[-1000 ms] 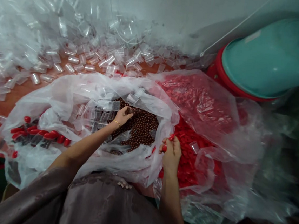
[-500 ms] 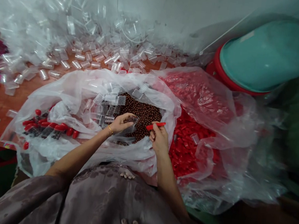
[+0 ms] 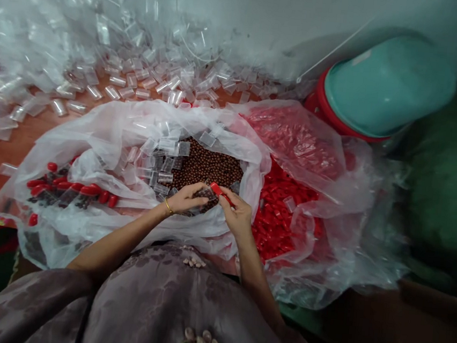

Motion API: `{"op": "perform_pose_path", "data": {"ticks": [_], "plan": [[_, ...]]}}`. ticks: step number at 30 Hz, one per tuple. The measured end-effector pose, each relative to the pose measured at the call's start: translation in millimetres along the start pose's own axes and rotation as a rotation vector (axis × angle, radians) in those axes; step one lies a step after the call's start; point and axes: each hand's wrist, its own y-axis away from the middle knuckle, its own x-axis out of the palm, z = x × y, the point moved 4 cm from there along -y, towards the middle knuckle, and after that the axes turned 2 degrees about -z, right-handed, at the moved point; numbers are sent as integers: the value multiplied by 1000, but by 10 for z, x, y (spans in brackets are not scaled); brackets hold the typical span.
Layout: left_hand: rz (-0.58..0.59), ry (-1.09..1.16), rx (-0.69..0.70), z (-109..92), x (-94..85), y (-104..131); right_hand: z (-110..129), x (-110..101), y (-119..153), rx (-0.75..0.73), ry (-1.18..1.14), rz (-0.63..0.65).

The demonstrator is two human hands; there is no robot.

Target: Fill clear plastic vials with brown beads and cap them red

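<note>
Brown beads (image 3: 208, 164) fill the middle of an open white plastic bag (image 3: 116, 112), with clear tubes (image 3: 165, 178) lying at their left. Over the beads' near edge, my left hand (image 3: 187, 199) is closed round a clear tube with dark contents (image 3: 206, 193). My right hand (image 3: 238, 213) pinches a red plastic piece (image 3: 216, 188) at the tube's right end. Whether the red piece touches the tube is hard to tell. Loose red pieces (image 3: 276, 214) fill a bag beside my right hand.
Red-capped containers (image 3: 75, 186) lie on the plastic at the left. Many clear tubes (image 3: 118, 81) are heaped along the wall on the orange table (image 3: 24, 146). A teal tub (image 3: 390, 84) rests on a red one at the back right.
My right hand has moved left with the red piece, up to the tube in my left hand. The red piece has turned. The whole view has shifted slightly.
</note>
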Motion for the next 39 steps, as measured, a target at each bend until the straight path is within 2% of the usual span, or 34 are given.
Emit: {"op": "perform_pose_path", "data": {"ticks": [2, 4, 7, 10, 15, 20, 24, 29, 31, 33, 36, 39], "plan": [[-3, 19, -13, -9, 1, 12, 56, -19, 5, -123, 102, 32], [-23, 42, -14, -12, 1, 22, 80, -23, 20, -184, 149, 51], [-32, 93, -27, -8, 18, 33, 106, -26, 69, -229, 190, 45], [7, 108, -32, -27, 75, 39, 164, -32, 135, -289, 246, 36], [58, 103, -18, -99, 171, 26, 223, -47, 187, -298, 342, 39], [34, -52, 13, -119, 122, 4, 208, -16, 230, -417, 482, 53], [18, -184, 8, -88, 41, 45, 164, 111, 358, -495, 557, 106], [-78, -88, -139, 62, 26, 158, 133, 306, 476, -447, 606, 57], [-93, -7, -181, 136, 45, 200, 150, 326, 457, -414, 559, 42], [-72, 42, -203, 190, 63, 225, 185, 295, 410, -387, 469, 82], [-7, -4, -136, 157, 73, 208, 254, 157, 322, -325, 313, 153], [96, -138, -49, 34, 105, 154, 324, 14, 253, -293, 273, 153]]}}
